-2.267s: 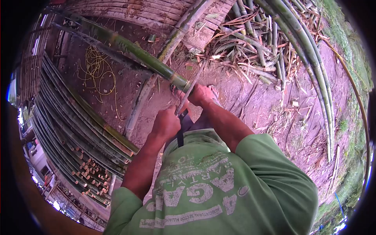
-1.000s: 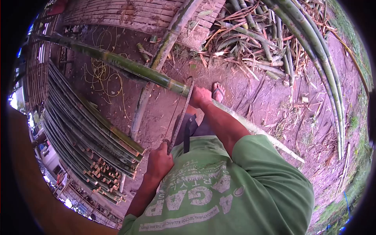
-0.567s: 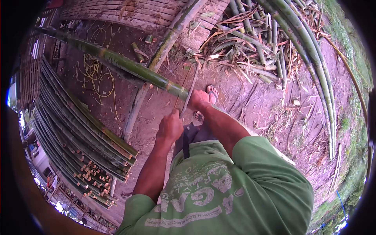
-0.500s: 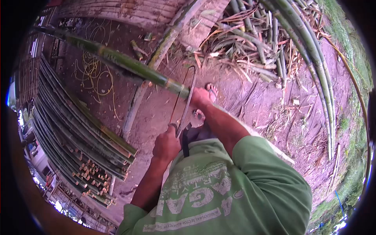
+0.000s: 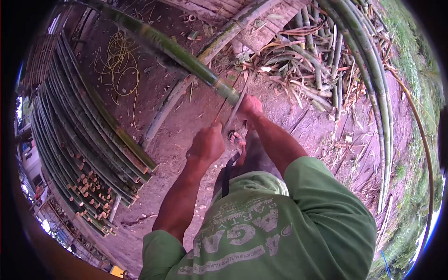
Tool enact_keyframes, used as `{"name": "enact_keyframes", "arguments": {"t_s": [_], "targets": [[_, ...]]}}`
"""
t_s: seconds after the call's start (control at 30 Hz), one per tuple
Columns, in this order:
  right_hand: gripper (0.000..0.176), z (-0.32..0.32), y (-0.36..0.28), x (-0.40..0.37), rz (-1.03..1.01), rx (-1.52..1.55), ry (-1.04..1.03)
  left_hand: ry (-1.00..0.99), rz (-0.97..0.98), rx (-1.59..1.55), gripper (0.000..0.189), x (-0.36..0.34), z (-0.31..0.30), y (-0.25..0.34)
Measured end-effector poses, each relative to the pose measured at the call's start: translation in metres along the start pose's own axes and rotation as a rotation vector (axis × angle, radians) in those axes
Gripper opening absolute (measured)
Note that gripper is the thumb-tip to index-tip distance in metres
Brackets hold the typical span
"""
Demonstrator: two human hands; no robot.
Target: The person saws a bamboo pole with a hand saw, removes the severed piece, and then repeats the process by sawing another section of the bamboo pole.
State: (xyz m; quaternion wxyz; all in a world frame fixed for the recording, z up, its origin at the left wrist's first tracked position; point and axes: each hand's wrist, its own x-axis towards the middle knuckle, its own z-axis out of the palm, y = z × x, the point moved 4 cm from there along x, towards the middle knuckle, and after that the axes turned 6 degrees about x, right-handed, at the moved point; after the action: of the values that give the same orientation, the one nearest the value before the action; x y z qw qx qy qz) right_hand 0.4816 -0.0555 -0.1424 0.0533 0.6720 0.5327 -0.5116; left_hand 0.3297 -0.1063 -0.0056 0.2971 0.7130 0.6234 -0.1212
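A long green bamboo pole (image 5: 179,55) runs from the upper left toward my body, its near end at my right hand (image 5: 251,106). The fingers of that hand are closed around the pole close to its end. My left hand (image 5: 206,143) is wrapped round the handle of a bow-shaped handsaw (image 5: 236,106). The saw crosses the pole just left of my right hand, its thin blade against the bamboo and its frame standing off to the right. My left fist hides the handle.
A slanting bamboo support (image 5: 168,109) lies under the pole. Many cut bamboo poles (image 5: 93,140) are stacked at left. Yellow cord (image 5: 119,60) lies tangled on the dirt. Bamboo offcuts (image 5: 303,60) are heaped at upper right, near long bent poles (image 5: 373,70). My foot (image 5: 236,136) is below the saw.
My left hand has pushed the saw forward, up along the view, across the pole. My right hand keeps its grip on the bamboo. The whole view has shifted a little.
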Motion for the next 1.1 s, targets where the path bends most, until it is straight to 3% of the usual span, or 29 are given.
{"name": "enact_keyframes", "arguments": {"t_s": [0.3, 0.4, 0.53, 0.6, 0.63, 0.73, 0.8, 0.93, 1.03, 1.1], "targets": [[0.047, 0.011, 0.003, 0.000, -0.005, -0.028, 0.096, -0.014, 0.055, 0.033, 0.022, -0.118, -0.009, -0.029], [0.047, 0.010, 0.007, 0.001, -0.027, -0.013, 0.098, -0.024, -0.014, 0.052, 0.020, -0.095, 0.005, -0.033], [0.054, 0.015, 0.011, 0.007, -0.008, -0.036, 0.057, 0.049, 0.053, 0.043, 0.013, 0.054, 0.041, -0.014], [0.054, 0.002, 0.003, 0.002, 0.027, -0.024, 0.061, 0.129, 0.142, 0.021, 0.014, 0.070, 0.049, -0.004], [0.057, 0.005, 0.003, 0.005, 0.042, -0.004, -0.015, 0.149, 0.176, 0.027, 0.014, 0.065, 0.049, -0.007], [0.058, 0.006, -0.003, -0.012, 0.036, -0.025, 0.027, 0.026, 0.148, 0.100, 0.014, 0.042, 0.044, -0.012], [0.054, 0.011, 0.008, -0.002, 0.043, 0.002, 0.009, -0.043, -0.001, 0.064, 0.015, -0.010, 0.024, -0.018], [0.048, 0.004, -0.003, -0.005, 0.032, -0.004, -0.003, -0.001, 0.004, 0.010, 0.019, -0.121, 0.002, -0.055], [0.046, 0.010, 0.000, -0.003, 0.016, -0.016, 0.006, -0.004, -0.027, 0.017, 0.020, -0.117, 0.004, -0.060], [0.046, 0.025, 0.006, 0.004, 0.026, -0.026, 0.003, -0.049, -0.020, 0.000, 0.018, -0.057, 0.019, -0.049]]}}
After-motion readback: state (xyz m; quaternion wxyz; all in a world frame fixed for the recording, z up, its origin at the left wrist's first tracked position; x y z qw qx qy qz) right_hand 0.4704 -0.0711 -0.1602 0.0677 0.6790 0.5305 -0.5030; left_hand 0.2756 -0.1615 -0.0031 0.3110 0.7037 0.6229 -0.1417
